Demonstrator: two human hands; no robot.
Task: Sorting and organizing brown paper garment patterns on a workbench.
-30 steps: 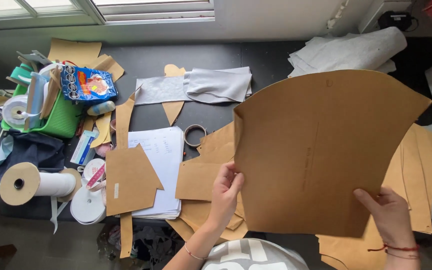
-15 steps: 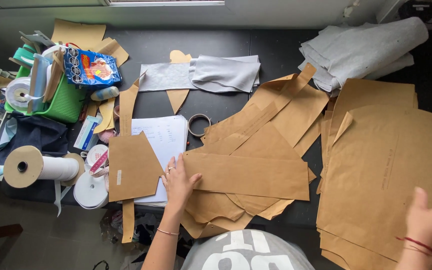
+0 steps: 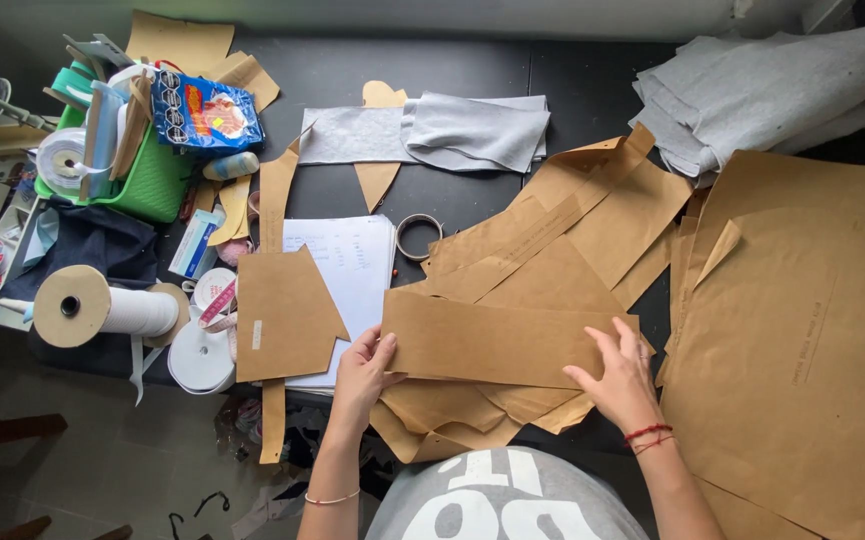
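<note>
Resting on the dark desk [image 3: 472, 70], a long rectangular brown-paper pattern piece [image 3: 492, 342] lay across the top of a loose heap of brown-paper pattern pieces [image 3: 562, 250] in front of the person. The left hand [image 3: 364, 372] met the rectangular piece at its left end, fingers [image 3: 384, 350] held close together and curled over the edge; whether the thumb pinched from below could not be told. The right hand [image 3: 620, 378] lay flat on the right end of the same piece, fingers [image 3: 604, 340] spread and pressing down, a red cord [image 3: 646, 434] around its wrist. To the right, well apart from the hands, lay a large curved brown-paper panel [image 3: 802, 350]. Left of the left hand, an arrow-shaped brown-paper piece [image 3: 287, 315] overlapped a white sheet of paper [image 3: 352, 265]. Beyond the heap sat a small metal ring [image 3: 419, 237], grey fabric pieces [image 3: 452, 130] and folded grey cloth [image 3: 752, 90]. At far left stood a green basket [image 3: 157, 180], a roll of white tape on a cardboard core [image 3: 102, 308] and a blue snack bag [image 3: 204, 112].
</note>
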